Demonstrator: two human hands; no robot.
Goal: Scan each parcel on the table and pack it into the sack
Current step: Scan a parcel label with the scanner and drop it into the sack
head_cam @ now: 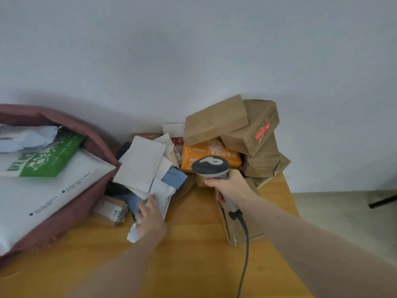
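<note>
The sack [71,203] runs off the left edge. The left hand [150,218] is motion-blurred, hiding part of a white mailer [161,194]. The scanner [211,166] cable [245,254] leaves the bottom edge. Parcel labels are unreadable.
</note>
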